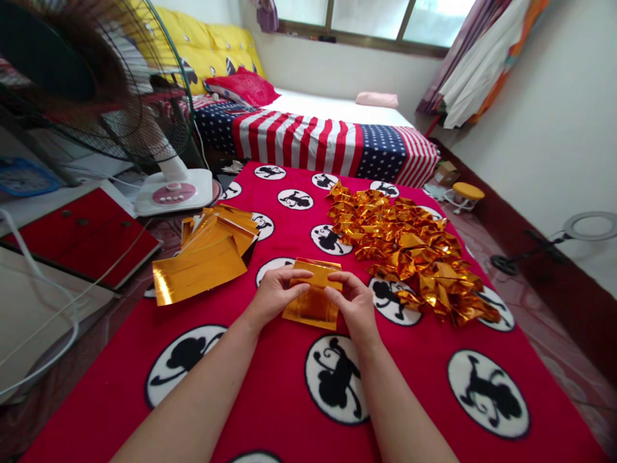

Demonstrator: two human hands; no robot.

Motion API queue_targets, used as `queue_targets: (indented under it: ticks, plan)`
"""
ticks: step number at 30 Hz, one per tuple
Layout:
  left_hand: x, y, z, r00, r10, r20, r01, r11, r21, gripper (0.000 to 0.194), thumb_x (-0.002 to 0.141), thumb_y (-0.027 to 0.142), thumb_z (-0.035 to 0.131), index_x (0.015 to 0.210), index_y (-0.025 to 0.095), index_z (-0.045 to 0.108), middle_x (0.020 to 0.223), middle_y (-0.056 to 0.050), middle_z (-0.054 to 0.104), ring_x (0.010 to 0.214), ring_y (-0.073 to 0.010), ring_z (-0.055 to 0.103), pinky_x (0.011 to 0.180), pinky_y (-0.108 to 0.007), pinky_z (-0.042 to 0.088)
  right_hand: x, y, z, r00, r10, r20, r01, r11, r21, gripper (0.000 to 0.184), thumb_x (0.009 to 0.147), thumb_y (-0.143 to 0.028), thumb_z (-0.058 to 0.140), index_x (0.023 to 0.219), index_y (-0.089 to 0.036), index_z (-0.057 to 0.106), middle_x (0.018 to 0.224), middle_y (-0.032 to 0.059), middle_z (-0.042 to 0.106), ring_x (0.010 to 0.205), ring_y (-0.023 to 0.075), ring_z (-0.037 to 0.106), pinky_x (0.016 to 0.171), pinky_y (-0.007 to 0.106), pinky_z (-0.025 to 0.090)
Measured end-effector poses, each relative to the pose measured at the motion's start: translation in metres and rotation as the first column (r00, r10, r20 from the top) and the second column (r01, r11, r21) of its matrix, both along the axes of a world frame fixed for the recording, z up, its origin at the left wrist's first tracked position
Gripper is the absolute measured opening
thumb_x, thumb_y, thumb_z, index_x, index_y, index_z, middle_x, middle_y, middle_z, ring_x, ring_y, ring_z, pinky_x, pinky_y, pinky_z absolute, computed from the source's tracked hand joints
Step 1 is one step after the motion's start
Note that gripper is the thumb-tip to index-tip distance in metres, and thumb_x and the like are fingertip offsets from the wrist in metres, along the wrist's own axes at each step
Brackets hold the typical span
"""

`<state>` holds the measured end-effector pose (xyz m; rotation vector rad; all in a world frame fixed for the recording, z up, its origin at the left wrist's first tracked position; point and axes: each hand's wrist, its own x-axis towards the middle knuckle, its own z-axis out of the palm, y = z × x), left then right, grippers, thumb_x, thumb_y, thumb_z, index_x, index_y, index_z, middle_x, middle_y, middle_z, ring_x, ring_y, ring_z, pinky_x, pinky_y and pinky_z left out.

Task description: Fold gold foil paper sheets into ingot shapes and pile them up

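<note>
Head view, two hands point(283, 289) point(353, 301) pinching one gold foil sheet point(313, 308), one loose sheet stack point(212, 247), one folded-foil heap point(409, 251)

A shiny gold foil sheet point(312, 310), its upper part seemingly folded, is pinched over the red cloth point(270, 392).

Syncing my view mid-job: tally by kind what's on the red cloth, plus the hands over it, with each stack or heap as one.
Held gold sheet: 1
Stack of flat gold sheets: 1
Heap of folded gold pieces: 1
Hands, left and right: 2
Total: 5
Pieces within stack and heap overlap too much to count.
</note>
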<state>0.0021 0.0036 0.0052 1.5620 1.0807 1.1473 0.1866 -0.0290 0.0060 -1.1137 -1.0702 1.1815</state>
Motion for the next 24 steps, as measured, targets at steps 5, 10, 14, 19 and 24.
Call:
queue_targets:
  ticks: [5,10,14,19,24]
  plan:
    - [0.001,-0.001,-0.001,0.999,-0.001,0.052,0.006,0.996,-0.089,0.041,0.068,0.027,0.079,0.107,0.015,0.075,0.105,-0.01,0.075,0.093,-0.0237,0.07,0.082,-0.031,0.056,-0.001,0.003,-0.009,0.999,0.02,0.028,-0.02,1.0,-0.005,0.035,0.07,-0.028,0.078,0.103,-0.021,0.07,0.101,0.0057,0.071,0.092,0.0213,0.068,0.083,0.034,0.055]
    - [0.001,-0.001,0.001,0.999,0.023,0.028,-0.02,0.996,-0.092,0.036,0.066,0.027,0.08,0.1,0.014,0.076,0.1,-0.01,0.076,0.089,-0.023,0.071,0.081,-0.029,0.056,0.001,0.005,-0.012,0.998,0.009,0.059,-0.009,1.0,-0.001,0.03,0.071,-0.027,0.076,0.1,-0.021,0.073,0.099,0.0061,0.073,0.093,0.0224,0.068,0.087,0.036,0.054]
    - [0.0,0.0,0.001,0.999,0.039,-0.003,-0.039,0.998,-0.04,0.023,0.067,0.028,0.08,0.087,0.015,0.078,0.091,-0.008,0.076,0.084,-0.021,0.07,0.077,-0.027,0.055,0.001,0.004,-0.009,0.997,0.011,0.077,-0.012,1.0,0.001,0.028,0.072,-0.029,0.076,0.099,-0.022,0.074,0.098,0.0058,0.073,0.091,0.023,0.069,0.084,0.036,0.055]
    - [0.0,0.001,-0.002,0.999,0.049,0.0,-0.049,0.998,-0.036,0.033,0.065,0.027,0.082,0.096,0.016,0.077,0.096,-0.009,0.076,0.085,-0.021,0.07,0.075,-0.027,0.056,0.0,0.004,-0.01,0.997,-0.001,0.081,0.003,1.0,-0.015,0.027,0.074,-0.033,0.074,0.099,-0.021,0.074,0.095,0.0061,0.074,0.086,0.0222,0.069,0.076,0.034,0.056]
    - [0.001,0.0,-0.005,0.998,0.055,0.002,-0.055,0.998,-0.031,0.026,0.067,0.026,0.08,0.091,0.016,0.078,0.091,-0.008,0.076,0.08,-0.0199,0.07,0.07,-0.026,0.055,0.0,0.005,-0.01,0.996,-0.01,0.092,0.008,1.0,0.026,0.023,0.075,-0.032,0.073,0.095,-0.022,0.075,0.093,0.0049,0.073,0.086,0.021,0.067,0.076,0.032,0.054]
